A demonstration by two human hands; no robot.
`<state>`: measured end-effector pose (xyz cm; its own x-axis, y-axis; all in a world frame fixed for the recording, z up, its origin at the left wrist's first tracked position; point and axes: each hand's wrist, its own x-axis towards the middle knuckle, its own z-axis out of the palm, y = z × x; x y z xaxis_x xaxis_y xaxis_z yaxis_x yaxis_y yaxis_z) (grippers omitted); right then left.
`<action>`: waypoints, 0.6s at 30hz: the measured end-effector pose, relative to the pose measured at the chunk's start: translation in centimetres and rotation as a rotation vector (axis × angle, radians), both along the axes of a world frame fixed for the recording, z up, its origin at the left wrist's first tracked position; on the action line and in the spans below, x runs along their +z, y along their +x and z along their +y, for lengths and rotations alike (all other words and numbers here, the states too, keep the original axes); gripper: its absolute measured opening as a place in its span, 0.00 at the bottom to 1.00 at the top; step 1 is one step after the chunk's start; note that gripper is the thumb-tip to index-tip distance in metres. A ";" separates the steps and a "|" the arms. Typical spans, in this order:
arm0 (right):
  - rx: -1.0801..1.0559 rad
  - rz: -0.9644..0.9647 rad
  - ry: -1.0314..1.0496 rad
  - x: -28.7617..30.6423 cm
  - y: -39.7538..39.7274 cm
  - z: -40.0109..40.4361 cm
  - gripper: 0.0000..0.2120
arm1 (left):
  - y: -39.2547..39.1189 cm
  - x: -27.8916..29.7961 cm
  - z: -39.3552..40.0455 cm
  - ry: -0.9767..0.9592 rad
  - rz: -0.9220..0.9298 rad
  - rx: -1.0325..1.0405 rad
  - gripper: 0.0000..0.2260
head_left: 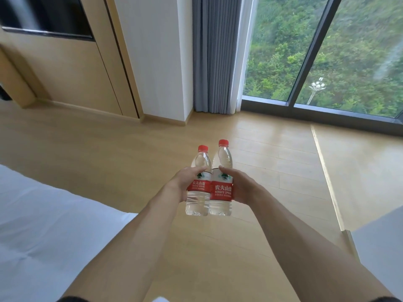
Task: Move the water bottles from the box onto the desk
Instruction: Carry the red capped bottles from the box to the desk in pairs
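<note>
- Red caps top two clear plastic water bottles, held upright side by side in the air above the wooden floor (218,247), in front of the person.
- Left bottle (198,188): the left hand (185,182) grips it from its outer side at the red label, thumb curled over the front just above the label.
- Right bottle (221,184): the right hand (236,186) grips it from its outer side at the label, thumb lying across the front near the shoulder; its cap stands slightly higher than the left one.
- Both bottles touch along their sides at label height, and both look full of water.
- Each red label carries white characters; on the right bottle the lettering "NONGFU SPRING" can partly be read.
- Neither a box nor a desk can be clearly identified in this view.
- White bedding (43,225) fills the lower left corner, its edge just beside the left forearm.
- Another white surface (383,243) shows at the lower right edge; what it belongs to cannot be told.
- Grey curtain (209,55) hangs at the far side of the floor, between a white wall (157,55) and a floor-to-ceiling window (327,51) showing green bushes.
- Light wooden panelling (72,73) with a dark screen (48,16) mounted on it covers the far left.
</note>
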<state>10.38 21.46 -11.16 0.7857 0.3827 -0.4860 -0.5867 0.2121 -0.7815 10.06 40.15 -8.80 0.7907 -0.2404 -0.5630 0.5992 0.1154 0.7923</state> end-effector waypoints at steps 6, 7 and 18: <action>-0.017 0.007 -0.017 -0.5 5.5 -1.3 0.25 | 5.1 -0.6 -1.2 -0.027 -0.011 0.013 0.19; -0.017 0.009 -0.024 -0.6 6.5 -1.3 0.24 | 6.0 -0.6 -1.2 -0.030 -0.005 0.019 0.19; -0.031 -0.005 -0.097 -0.1 22.3 2.1 0.22 | 22.0 -1.7 2.4 -0.074 -0.014 0.034 0.21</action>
